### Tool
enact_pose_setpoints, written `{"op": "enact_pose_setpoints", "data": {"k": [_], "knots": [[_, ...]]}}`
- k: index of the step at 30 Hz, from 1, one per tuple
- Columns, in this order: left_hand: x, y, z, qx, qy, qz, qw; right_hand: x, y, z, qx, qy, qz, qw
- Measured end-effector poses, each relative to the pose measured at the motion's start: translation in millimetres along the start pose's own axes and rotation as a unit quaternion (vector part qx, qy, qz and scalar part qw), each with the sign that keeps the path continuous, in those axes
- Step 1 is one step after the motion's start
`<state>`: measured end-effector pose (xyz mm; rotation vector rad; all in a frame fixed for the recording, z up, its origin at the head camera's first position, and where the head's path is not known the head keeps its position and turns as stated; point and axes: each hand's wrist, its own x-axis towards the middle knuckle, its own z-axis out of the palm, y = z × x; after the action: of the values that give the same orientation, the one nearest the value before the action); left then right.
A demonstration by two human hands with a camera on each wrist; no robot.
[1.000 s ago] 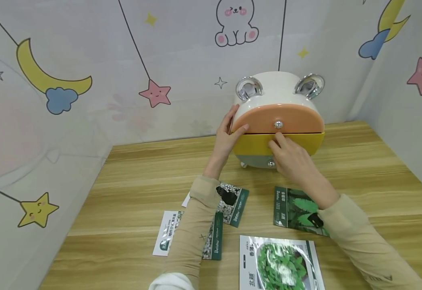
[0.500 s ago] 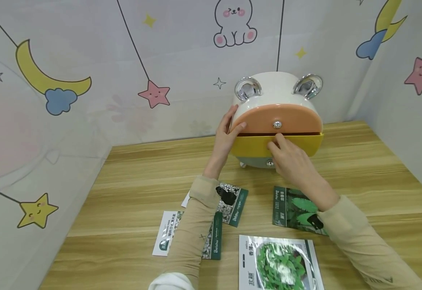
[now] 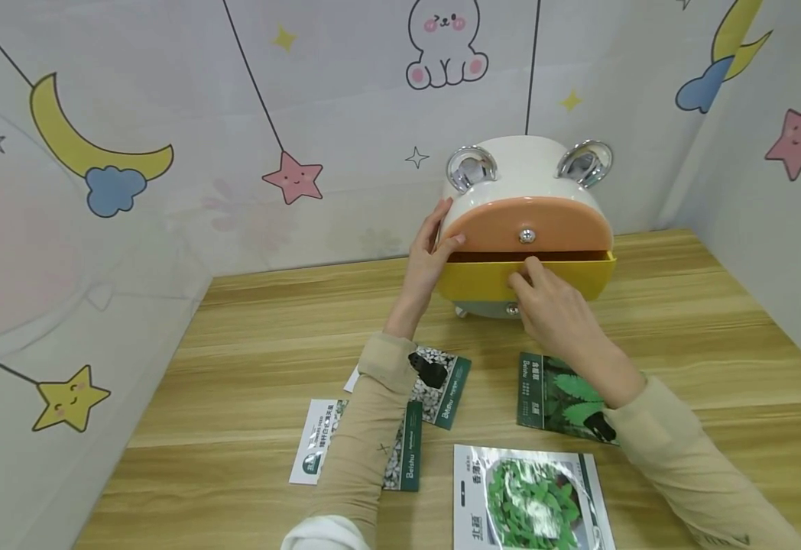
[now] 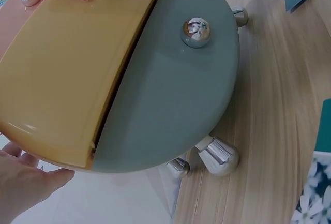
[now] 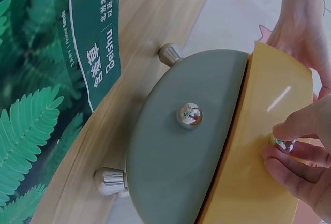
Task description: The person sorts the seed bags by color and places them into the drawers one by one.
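Observation:
A small white mini drawer cabinet [image 3: 526, 164] with silver ears stands at the back of the table. Its yellow middle drawer [image 3: 472, 281] is partly out, with a dark gap below the orange top drawer [image 3: 490, 225]. My right hand [image 3: 555, 305] pinches the silver knob [image 5: 285, 143] of the yellow drawer between thumb and fingers. Spread against the cabinet's left side, my left hand [image 3: 426, 256] rests with its thumb near the front edge of the orange drawer. Below, the grey-green bottom drawer [image 4: 170, 94] sits closed with its own knob [image 4: 196, 31].
Seed packets lie on the wooden table [image 3: 235, 367]: a fern-leaf packet [image 3: 534, 393] at right, a green-leaf packet [image 3: 531, 496] in front, and white-flower packets [image 3: 410, 451] partly under my left forearm. A printed curtain [image 3: 352, 114] hangs behind the cabinet.
The yellow drawer has slid outward toward me, widening the gap above it, as my right hand draws back slightly with the knob. My left hand has stayed on the cabinet's side.

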<state>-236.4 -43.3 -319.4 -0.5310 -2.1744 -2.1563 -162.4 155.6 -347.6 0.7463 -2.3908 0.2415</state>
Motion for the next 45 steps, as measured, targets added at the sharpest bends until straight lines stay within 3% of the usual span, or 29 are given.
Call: {"op": "enact_pose_setpoints", "data": {"k": [15, 22, 45], "knots": [[0.9, 0.7, -1.1, -0.015, -0.009, 0.002, 0.9998, -3.3, -5, -4, -0.004, 0.004, -0.011, 0.9999], [14.4, -27.2, -3.3, -0.01, 0.007, 0.007, 0.9999, -5.8, -7, -6, -0.007, -0.007, -0.014, 0.9998], [15.7, -28.5, -6.8, -0.011, -0.012, 0.0, 0.9999, -14.5, -15, -12, -0.018, 0.005, -0.027, 0.9995]]}}
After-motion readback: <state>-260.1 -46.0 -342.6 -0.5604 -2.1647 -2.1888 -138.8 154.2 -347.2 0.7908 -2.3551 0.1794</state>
